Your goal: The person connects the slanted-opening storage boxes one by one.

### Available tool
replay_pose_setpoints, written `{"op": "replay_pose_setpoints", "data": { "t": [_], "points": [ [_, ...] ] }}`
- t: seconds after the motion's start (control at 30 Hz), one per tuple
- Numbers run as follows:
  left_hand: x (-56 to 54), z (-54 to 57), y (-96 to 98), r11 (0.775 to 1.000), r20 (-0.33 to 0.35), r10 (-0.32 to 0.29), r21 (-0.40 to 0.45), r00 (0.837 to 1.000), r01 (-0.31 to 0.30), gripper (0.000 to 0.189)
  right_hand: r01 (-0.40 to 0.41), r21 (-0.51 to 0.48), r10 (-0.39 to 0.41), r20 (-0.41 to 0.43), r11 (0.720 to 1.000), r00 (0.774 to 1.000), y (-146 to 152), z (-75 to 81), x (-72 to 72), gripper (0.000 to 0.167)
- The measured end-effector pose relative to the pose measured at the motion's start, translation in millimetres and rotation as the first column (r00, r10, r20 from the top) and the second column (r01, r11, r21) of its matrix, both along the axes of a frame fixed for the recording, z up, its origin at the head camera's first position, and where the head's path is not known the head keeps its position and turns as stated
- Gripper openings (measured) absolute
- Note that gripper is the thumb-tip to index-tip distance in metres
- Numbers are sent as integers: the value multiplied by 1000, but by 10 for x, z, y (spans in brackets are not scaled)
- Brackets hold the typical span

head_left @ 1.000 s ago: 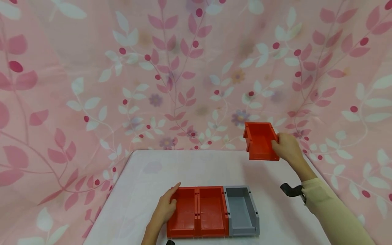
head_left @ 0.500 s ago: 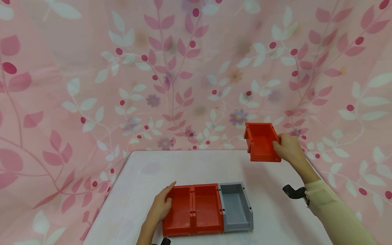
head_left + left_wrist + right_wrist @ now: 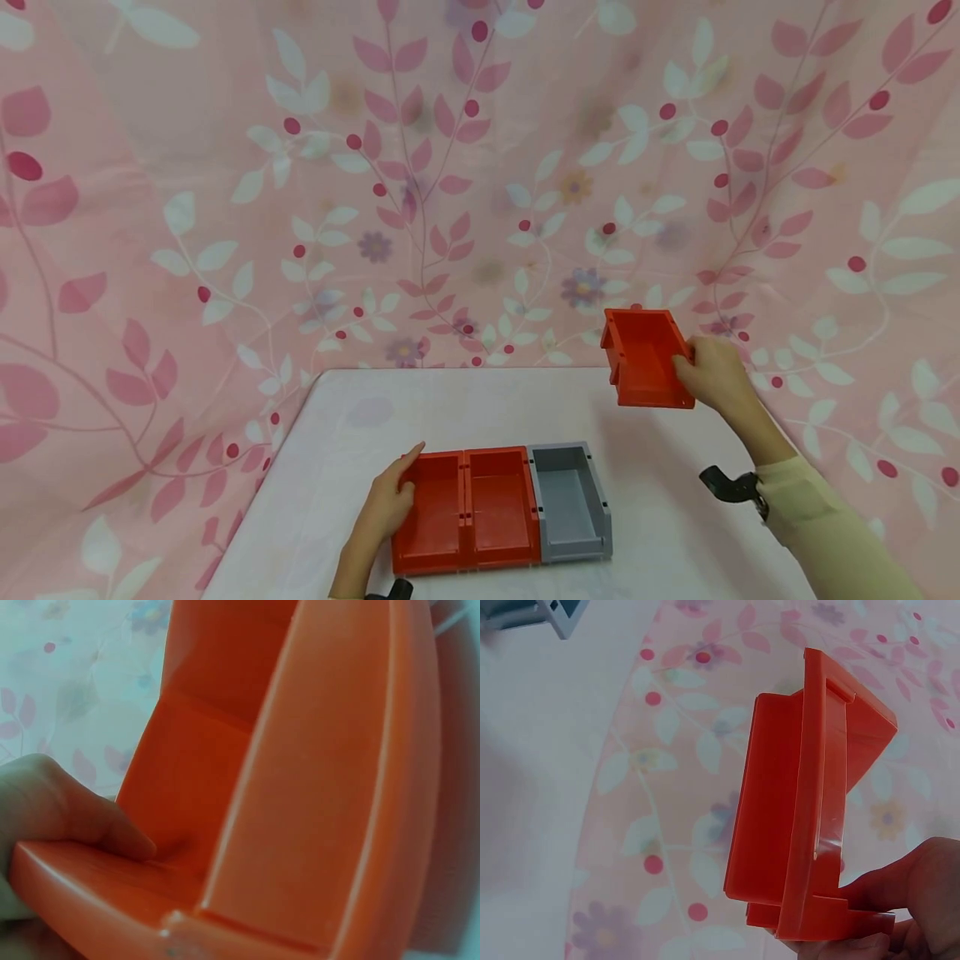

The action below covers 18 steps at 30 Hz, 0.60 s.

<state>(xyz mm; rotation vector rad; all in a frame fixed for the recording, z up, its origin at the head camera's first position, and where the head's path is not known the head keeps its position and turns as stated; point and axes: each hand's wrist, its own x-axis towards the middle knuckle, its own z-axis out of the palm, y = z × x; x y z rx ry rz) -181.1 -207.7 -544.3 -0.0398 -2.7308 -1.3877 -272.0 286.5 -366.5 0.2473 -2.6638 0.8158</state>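
Note:
On the table, two red bins and a grey bin point(image 3: 572, 500) stand side by side in a row. My left hand point(image 3: 387, 502) grips the side wall of the leftmost red bin point(image 3: 429, 517), the thumb inside and other fingers outside, as the left wrist view shows. The middle red bin point(image 3: 502, 512) sits between that one and the grey one. My right hand point(image 3: 716, 373) holds another red bin point(image 3: 647, 358) up over the back right of the table, pinching its right side wall. In the right wrist view this raised bin point(image 3: 810, 810) appears tilted, with fingers at its lower end.
The white table point(image 3: 420, 408) ends at the back against a pink floral curtain point(image 3: 480, 208), which also hangs along both sides. A shadow falls on the tabletop below the right arm.
The row of bins has slid left and slightly away, with my left hand on it. My right hand, still holding its red bin, has come down a little and to the right.

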Motion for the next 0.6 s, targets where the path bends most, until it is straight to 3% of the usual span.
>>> {"op": "replay_pose_setpoints", "data": {
  "t": [0.37,0.6],
  "points": [
    [2,-6,-6,1000,-7,2,11,1000,-2,62,-20,-47,22,32,999,999,-34,-12,159,19],
    [-24,-19,-3,1000,-8,23,21,1000,-22,62,7,-10,-7,22,1000,1000,-57,-49,203,25]
  ]
}}
